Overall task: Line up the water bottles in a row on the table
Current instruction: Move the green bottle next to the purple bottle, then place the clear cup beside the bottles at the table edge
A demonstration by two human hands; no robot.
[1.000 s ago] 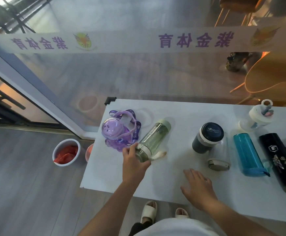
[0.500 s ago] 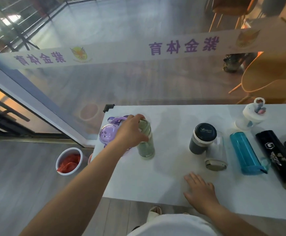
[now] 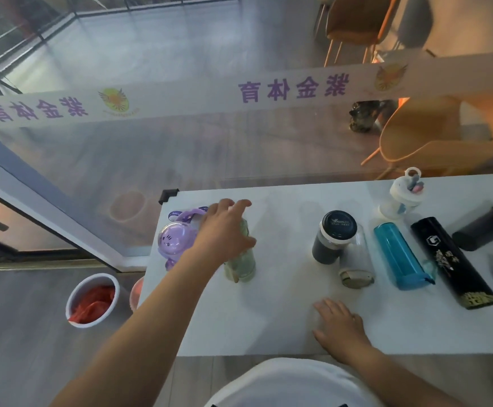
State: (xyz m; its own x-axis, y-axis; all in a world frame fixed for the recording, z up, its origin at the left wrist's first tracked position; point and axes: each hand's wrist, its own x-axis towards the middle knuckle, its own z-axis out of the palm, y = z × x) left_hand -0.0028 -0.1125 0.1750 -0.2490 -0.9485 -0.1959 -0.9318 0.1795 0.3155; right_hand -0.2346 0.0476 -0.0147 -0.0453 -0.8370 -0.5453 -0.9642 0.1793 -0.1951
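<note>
Holding: the left hand (image 3: 224,230) is over the top of the pale green bottle (image 3: 240,259), fingers spread and loose; I cannot tell if it grips the bottle or only touches it.
Resting: the right hand (image 3: 339,327) lies flat and relaxed on the table (image 3: 268,318), near the front edge, and it grasps nothing.
Green bottle: it stands upright at the left part of the table, just right of the purple bottle (image 3: 174,239).
Purple bottle: upright near the left far corner, with a strap behind it.
Done: I judge two bottles at the left make the start of a row; the dark cup with a black lid (image 3: 334,236) and the white bottle (image 3: 401,198) at the far right also stand upright, but not aligned with these.
Left to do: the clear bottle (image 3: 355,262), the blue bottle (image 3: 401,257), the black printed bottle (image 3: 453,262) and the dark bottle (image 3: 486,227) at the right edge all lie on their sides.
Count: eight bottles that I can see clearly; four upright, four lying down. A blurred thing at the right edge I cannot identify.
Progress: early, about a quarter by my estimate.
</note>
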